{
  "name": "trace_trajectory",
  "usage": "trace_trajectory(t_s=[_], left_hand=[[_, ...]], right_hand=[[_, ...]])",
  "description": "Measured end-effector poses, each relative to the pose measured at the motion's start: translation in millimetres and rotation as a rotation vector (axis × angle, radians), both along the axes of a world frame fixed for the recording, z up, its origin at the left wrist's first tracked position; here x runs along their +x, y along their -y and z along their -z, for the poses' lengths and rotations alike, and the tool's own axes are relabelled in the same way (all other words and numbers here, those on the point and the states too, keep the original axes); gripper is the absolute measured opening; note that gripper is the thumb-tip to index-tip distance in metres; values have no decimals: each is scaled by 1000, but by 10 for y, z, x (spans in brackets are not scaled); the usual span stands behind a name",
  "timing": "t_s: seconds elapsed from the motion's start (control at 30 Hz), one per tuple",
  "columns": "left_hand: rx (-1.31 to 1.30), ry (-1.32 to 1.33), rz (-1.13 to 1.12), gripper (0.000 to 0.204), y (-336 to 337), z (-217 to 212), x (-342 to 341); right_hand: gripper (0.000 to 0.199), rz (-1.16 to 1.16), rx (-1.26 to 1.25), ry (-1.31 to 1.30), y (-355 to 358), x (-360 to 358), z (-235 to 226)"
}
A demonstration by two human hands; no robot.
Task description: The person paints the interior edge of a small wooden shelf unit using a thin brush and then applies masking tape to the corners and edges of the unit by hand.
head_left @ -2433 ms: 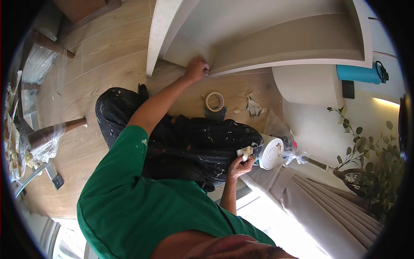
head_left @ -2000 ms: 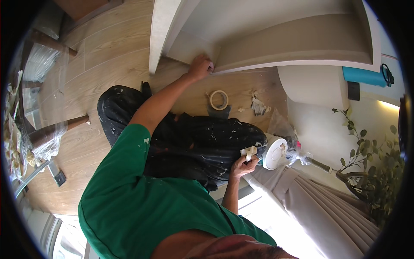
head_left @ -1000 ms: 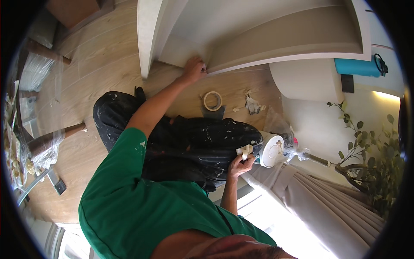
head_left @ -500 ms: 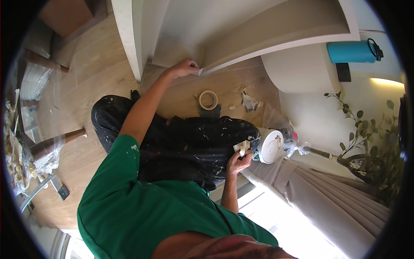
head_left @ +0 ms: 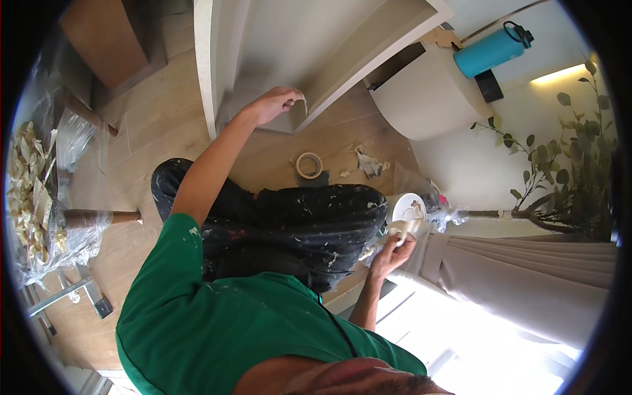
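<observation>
My left hand (head_left: 273, 104) reaches up to the lower edge of a white cabinet (head_left: 276, 39) and pinches a thin pale tape strip (head_left: 304, 105) that curls off that edge. My right hand (head_left: 388, 253) sits low beside my black paint-spattered trousers (head_left: 296, 230), closed around a crumpled whitish wad of tape (head_left: 407, 228). Just above that wad stands a round white tub (head_left: 408, 206). On the wooden floor (head_left: 164, 131) between my hands lies a roll of masking tape (head_left: 309, 165).
Crumpled tape scraps (head_left: 368, 163) lie near the roll. A teal bottle (head_left: 490, 51) rests on a white curved unit (head_left: 421, 99). A leafy plant (head_left: 566, 164) and grey curtain (head_left: 526, 276) are at right. Plastic-wrapped furniture legs (head_left: 92, 216) and a scrap pile (head_left: 26, 191) sit at left.
The view has swung so the cabinet sits further left. My left hand has slid along the cabinet edge and lifted a tape strip. My right hand stays by the tub.
</observation>
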State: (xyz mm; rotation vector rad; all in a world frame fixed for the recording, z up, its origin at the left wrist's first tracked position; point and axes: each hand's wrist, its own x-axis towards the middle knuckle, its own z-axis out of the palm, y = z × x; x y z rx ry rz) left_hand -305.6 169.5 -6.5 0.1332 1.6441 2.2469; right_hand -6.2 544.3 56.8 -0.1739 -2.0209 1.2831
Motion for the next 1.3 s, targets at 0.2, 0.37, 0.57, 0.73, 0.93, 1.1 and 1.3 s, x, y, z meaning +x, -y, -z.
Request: trace_trajectory(t_s=[0.2, 0.37, 0.57, 0.73, 0.93, 1.1, 1.3], left_hand=[[151, -131, 21, 8, -217, -972, 69], [190, -328, 10, 6, -222, -1868, 255], [231, -474, 46, 15, -172, -2590, 656], [262, -682, -37, 19, 46, -3406, 1054], [116, -693, -51, 20, 24, -3645, 1228], [48, -739, -115, 16, 228, -3636, 1322], [-960, -1486, -667, 19, 416, -3901, 1692]], right_hand=[[15, 185, -179, -84, -152, 191, -461], [22, -49, -354, -229, 250, 16, -756], [35, -433, -222, -113, 821, -511, -956], [37, -547, 177, -293, 1310, -1190, -1353], [33, -572, 327, -554, 1897, -1835, -1968], [22, -752, 115, -369, 2160, -1919, -2002], [19, -721, 98, -498, 2123, -2097, -2046]])
